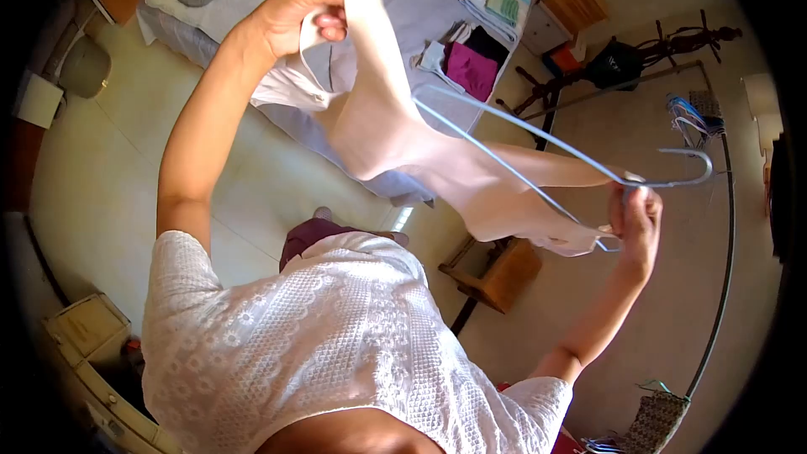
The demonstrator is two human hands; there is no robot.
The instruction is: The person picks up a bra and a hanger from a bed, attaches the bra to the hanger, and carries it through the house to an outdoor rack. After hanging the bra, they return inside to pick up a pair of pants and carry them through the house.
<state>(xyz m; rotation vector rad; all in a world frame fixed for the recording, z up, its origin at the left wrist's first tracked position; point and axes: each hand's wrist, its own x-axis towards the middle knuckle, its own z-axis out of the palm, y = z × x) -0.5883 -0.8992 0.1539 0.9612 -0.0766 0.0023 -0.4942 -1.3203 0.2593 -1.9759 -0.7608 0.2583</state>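
A pale pink bra (378,130) is stretched out between my two hands. My left hand (313,13), raised over the bed, is closed around one of its wide straps. At the right, my right hand (637,223) grips a light blue wire hanger (521,122) just below its hook. The bra's other end reaches this hand too, and the fingers partly hide how it is held. One corner of the hanger points back toward the middle of the bra and overlaps it.
Behind lies a bed (403,0) with folded clothes (471,67) and towels (496,4). A dark wooden coat stand (647,55) lies across the upper right. More hangers (693,122) hang on a metal rail (730,227). A wooden stool (496,273) and a bin (86,67) stand on the floor.
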